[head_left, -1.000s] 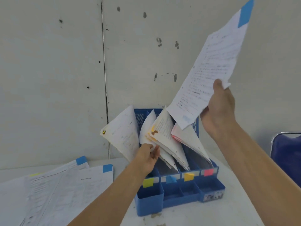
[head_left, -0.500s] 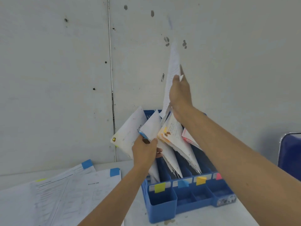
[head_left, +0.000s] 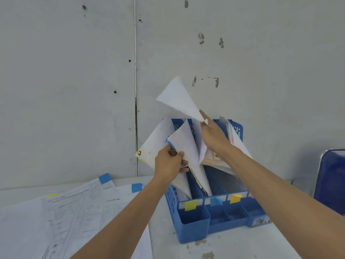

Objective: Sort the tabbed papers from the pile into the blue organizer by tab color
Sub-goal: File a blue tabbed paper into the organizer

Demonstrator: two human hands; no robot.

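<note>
Right hand (head_left: 214, 137) has lowered sheet (head_left: 177, 98) toward organizer (head_left: 194, 228).

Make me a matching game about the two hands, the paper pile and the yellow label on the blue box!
1. left hand
2. right hand
3. paper pile
4. yellow label

A. lies flat on the table
B. leftmost on the organizer front
C. pinches the raised sheet
D. grips the standing papers

Pairs: 1-D, 2-C, 3-A, 4-B.
</note>
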